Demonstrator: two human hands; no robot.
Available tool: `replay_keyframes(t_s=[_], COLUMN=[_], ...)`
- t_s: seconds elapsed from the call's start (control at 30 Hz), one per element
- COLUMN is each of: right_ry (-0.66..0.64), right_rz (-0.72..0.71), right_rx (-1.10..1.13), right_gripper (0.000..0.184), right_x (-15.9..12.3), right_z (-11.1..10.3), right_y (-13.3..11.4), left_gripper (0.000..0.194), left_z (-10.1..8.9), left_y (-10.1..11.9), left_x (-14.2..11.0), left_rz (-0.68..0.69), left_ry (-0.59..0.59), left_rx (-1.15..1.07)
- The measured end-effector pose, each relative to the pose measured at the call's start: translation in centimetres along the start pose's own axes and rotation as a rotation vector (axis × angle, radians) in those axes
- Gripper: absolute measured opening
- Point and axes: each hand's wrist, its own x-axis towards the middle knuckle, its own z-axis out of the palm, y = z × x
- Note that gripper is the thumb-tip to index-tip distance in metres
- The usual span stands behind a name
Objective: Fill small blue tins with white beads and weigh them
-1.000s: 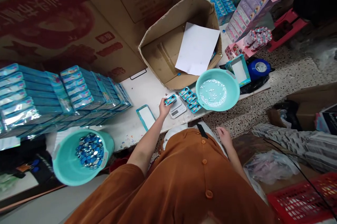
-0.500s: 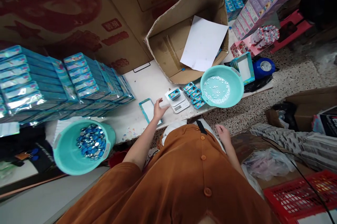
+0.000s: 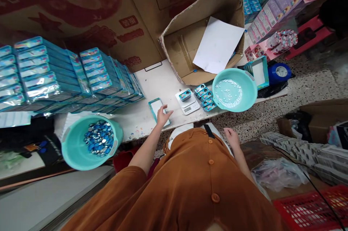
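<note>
My left hand (image 3: 163,116) hovers over the near end of a shallow blue-edged tray (image 3: 156,106), thumb and fingers spread, with nothing in it. Just to its right, a small blue tin (image 3: 185,95) rests on a white digital scale (image 3: 191,109). Several similar blue tins (image 3: 207,100) stand in a row between the scale and a turquoise basin (image 3: 251,95) of small white pieces (image 3: 236,100). Down by my lap, my right hand (image 3: 231,137) is away from the tabletop. Its fingers are loosely bent and apart, and no object shows in them.
A turquoise bucket (image 3: 71,149) of blue and silver gem-like pieces (image 3: 99,138) stands at left, below stacked blue boxes (image 3: 49,75). Behind the scale, an open cardboard box (image 3: 176,50) holds a white sheet (image 3: 219,44). A blue tape roll (image 3: 278,72) lies beyond the basin.
The view has shifted, so the table things appear farther right. My left hand stays spread beside the scale, and the tin remains on it. Nothing was picked up or let go.
</note>
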Motion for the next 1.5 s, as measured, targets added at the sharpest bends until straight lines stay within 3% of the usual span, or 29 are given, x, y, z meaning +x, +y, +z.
replay_keyframes(t_s=[0.23, 0.37, 0.53, 0.6, 0.7, 0.8, 0.87, 1.03, 1.13, 1.27, 1.5], right_ry=[0.017, 0.015, 0.017, 0.026, 0.027, 0.017, 0.021, 0.007, -0.015, -0.025, -0.025], right_rz=[-0.008, 0.022, 0.036, 0.035, 0.049, 0.054, 0.051, 0.081, 0.048, 0.013, 0.009], right_rx=[0.021, 0.041, 0.059, 0.057, 0.044, 0.050, 0.046, 0.012, 0.010, 0.006, -0.044], right_gripper=[0.052, 0.050, 0.048, 0.048, 0.048, 0.047, 0.047, 0.047, 0.046, 0.047, 0.047], right_x=[-1.0, -1.2, -1.6, -1.8, -2.1, -2.2, -2.1, -1.3, -0.4, 0.6, 0.7], right_z=[0.6, 1.0, 1.2, 1.2, 1.2, 1.2, 1.3, 1.7, 2.0, 2.0, 2.0], right_y=[0.6, 0.9, 1.3, 1.5, 1.9, 2.0, 1.9, 0.9, -0.1, -1.2, -1.9], left_gripper=[0.046, 0.053, 0.066, 0.066, 0.045, 0.029, 0.031, 0.037, 0.037, 0.037, 0.041], left_z=[-0.1, 1.3, 5.6, 7.1, 7.7, 5.4, 2.4, -6.6, -10.1, -11.0, -9.0], left_y=[1.4, 5.4, 11.2, 12.5, 12.8, 11.6, 10.0, 4.3, 1.7, 0.0, -1.1], left_x=[0.0, 1.3, 3.8, 4.6, 5.1, 4.4, 3.5, 2.3, 2.8, 3.7, 5.6], left_rz=[0.030, 0.210, 0.442, 0.388, 0.269, 0.266, 0.282, 0.273, 0.218, 0.182, 0.183], left_ry=[-0.028, -0.019, -0.094, -0.154, -0.232, -0.235, -0.203, 0.009, 0.026, -0.045, -0.104], left_rx=[0.042, 0.066, 0.160, 0.295, 0.454, 0.469, 0.451, 0.319, 0.395, 0.471, 0.551])
